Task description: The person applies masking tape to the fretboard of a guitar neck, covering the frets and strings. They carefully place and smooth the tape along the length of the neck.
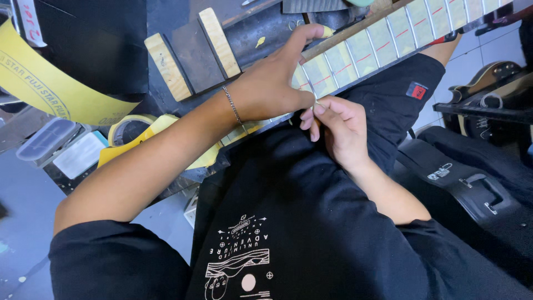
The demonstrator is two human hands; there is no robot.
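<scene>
A guitar neck [383, 39] lies across my lap, running up to the right, its fretboard covered in pale masking tape between the metal frets, with red marks on the tape. My left hand [272, 83] presses flat on the lower end of the neck, thumb stretched up over its far edge. My right hand [338, 125] sits just below it, fingertips pinched at the neck's near edge, apparently on a small end of tape. A thin bracelet is on my left wrist.
Two wooden blocks [219, 41] rest on a dark workbench [194, 55] ahead. A yellow sandpaper sheet [50, 83] and a tape roll [125, 130] lie at left. A black guitar case [472, 189] and another guitar [494, 75] stand at right.
</scene>
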